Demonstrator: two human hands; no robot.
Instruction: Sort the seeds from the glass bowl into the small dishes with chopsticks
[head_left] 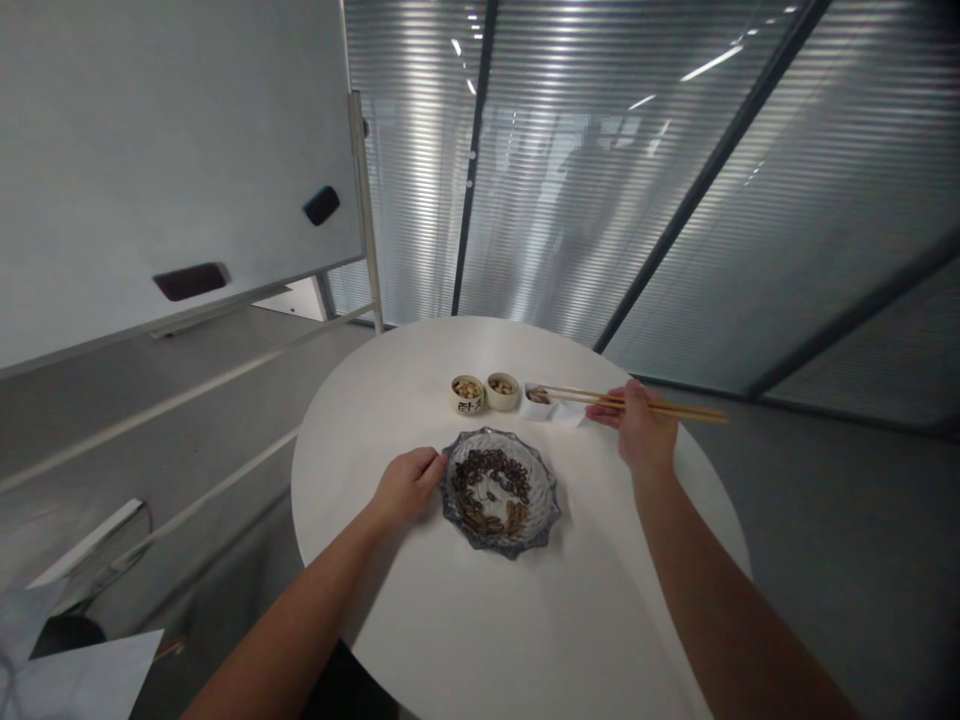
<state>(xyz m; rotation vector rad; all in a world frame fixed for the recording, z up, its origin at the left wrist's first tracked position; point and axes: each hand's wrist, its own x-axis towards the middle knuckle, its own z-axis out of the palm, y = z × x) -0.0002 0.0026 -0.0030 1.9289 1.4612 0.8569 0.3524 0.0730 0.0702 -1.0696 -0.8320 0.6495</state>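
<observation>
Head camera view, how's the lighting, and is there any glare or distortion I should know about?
In the head view, bright streaks of glare run down the striped glass wall; wide-angle distortion tilts the whiteboard and stretches the round white table; the lower corners darken; the right hand and the glass plate look fairly sharp, without obvious motion blur.

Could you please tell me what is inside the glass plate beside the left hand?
The glass plate holds dark striped sunflower seeds around a bare centre; the glass beneath them is covered.
</observation>
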